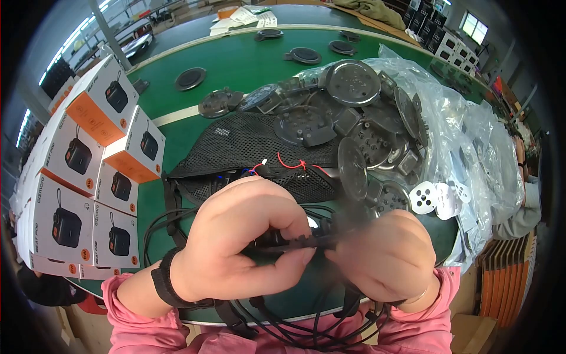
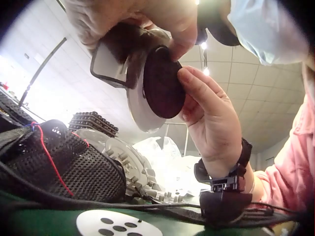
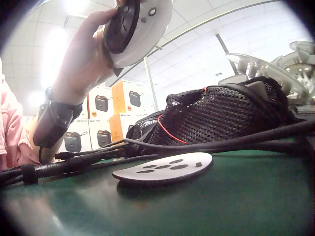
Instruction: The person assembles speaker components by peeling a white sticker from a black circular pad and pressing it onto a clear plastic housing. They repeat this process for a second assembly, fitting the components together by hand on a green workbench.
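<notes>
My left hand (image 1: 242, 236) pinches a see-through round plastic part (image 2: 140, 108) with a boxy tab (image 2: 110, 64), held up above the table. A thin black disc (image 2: 165, 86) lies against its face, seen almost edge-on in the head view. My right hand (image 2: 211, 123) pinches that disc at its edge between thumb and fingers; in the head view this hand is blurred. In the right wrist view the left hand (image 3: 86, 59) holds the same part overhead. Below, a white round sheet with black dots (image 3: 165, 167) lies on the green table.
Behind my hands sits a black mesh bag (image 1: 236, 147) with red ties. A pile of dark round plastic parts (image 1: 354, 82) lies on clear plastic wrap (image 1: 466, 141) at right. Printed boxes (image 1: 65, 224) stack at left. Black cables (image 1: 306, 336) run along the near edge.
</notes>
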A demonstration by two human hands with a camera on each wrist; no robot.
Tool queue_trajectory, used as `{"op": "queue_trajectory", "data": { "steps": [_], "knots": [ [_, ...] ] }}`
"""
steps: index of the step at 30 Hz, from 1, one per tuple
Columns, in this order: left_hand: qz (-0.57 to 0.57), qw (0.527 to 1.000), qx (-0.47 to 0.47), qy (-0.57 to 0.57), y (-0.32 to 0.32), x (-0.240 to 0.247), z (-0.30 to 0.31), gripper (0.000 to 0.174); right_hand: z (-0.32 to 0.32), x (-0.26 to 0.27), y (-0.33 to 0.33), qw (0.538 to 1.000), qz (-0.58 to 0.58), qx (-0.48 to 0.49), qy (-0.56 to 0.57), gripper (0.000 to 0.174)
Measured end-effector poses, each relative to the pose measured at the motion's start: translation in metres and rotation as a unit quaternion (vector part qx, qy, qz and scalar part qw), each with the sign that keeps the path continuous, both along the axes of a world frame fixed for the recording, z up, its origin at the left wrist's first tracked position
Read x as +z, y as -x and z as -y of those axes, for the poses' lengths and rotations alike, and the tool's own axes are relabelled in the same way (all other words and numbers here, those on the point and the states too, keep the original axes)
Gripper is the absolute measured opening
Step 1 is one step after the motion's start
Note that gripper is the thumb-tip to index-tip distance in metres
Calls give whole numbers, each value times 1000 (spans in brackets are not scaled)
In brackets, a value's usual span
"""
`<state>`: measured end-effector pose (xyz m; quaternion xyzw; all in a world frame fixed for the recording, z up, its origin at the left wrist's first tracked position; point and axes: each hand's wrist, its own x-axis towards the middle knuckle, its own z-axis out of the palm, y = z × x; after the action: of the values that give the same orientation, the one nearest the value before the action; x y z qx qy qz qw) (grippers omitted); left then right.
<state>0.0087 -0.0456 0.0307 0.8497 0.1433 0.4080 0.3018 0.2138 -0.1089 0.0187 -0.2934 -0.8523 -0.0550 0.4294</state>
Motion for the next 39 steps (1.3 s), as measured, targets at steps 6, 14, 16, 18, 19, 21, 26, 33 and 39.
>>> {"op": "queue_trajectory", "data": {
  "steps": [6, 14, 16, 18, 19, 21, 26, 33, 39],
  "knots": [
    [-20, 999, 33, 12, 0, 0, 3, 21, -2, -4, 9, 999, -40, -28, 14, 32],
    [4, 821, 2, 571, -1, 5, 3, 19, -9, -13, 18, 984, -90, -115, 98, 18],
    [-26, 832, 8, 554, -1, 5, 2, 26, -9, -12, 19, 980, -102, -120, 124, 17],
    [3, 809, 12, 588, -1, 2, 2, 26, -8, -13, 20, 973, -113, -124, 156, 17],
    [3, 808, 12, 588, -1, 1, 2, 26, -8, -13, 20, 973, -113, -124, 157, 17],
    [15, 810, 16, 587, -2, 0, 2, 26, -8, -14, 21, 970, -116, -126, 176, 17],
    [27, 801, 25, 597, -2, -3, 3, 25, -9, -15, 17, 972, -95, -126, 176, 20],
    [105, 797, 15, 595, 0, -2, -2, 23, -8, -24, 24, 800, -406, -20, 442, 28],
    [111, 785, -2, 609, 3, 2, -4, 24, -13, -20, 18, 673, -503, 102, 533, 30]
  ]
}}
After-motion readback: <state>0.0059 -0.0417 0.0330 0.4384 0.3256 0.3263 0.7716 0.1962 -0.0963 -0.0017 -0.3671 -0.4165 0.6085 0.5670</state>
